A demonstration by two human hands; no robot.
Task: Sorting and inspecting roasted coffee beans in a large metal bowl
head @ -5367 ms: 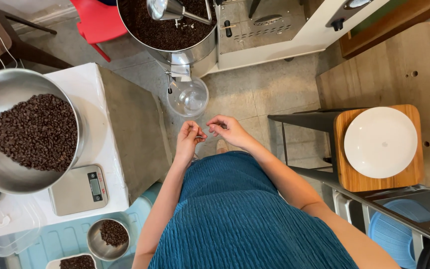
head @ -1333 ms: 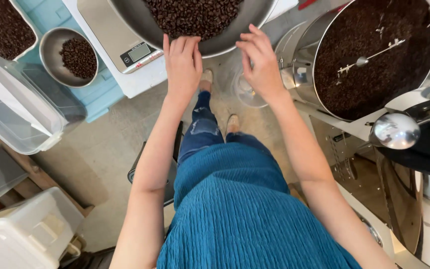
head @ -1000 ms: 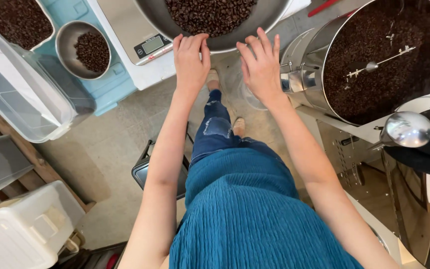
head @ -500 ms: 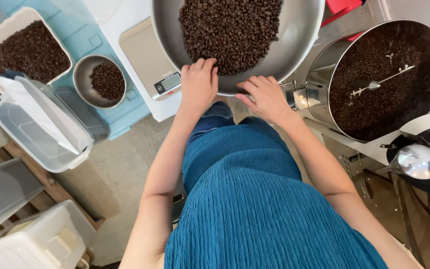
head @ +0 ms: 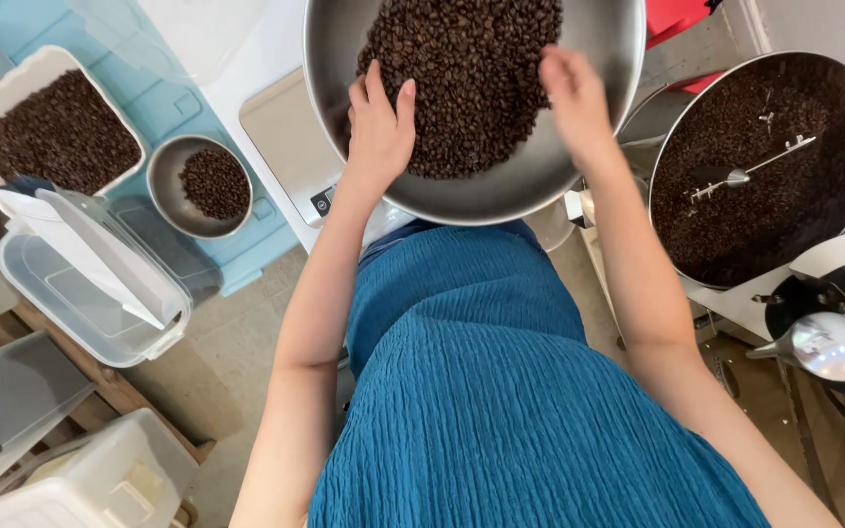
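Head view shows a large steel bowl [head: 501, 191] of roasted coffee beans [head: 462, 78] at the top centre, resting over a digital scale [head: 290, 147]. To the right stands a round cooling tray [head: 765, 166] full of dark beans. At left lie a clear plastic container [head: 80, 293], a white tray of beans [head: 56, 132] and a small metal bowl [head: 200, 186] with a few beans. The left hand [head: 378, 127] rests inside the big bowl, fingers spread flat on the beans. The right hand [head: 571, 98] also reaches in, fingers loosely open, gripping nothing.
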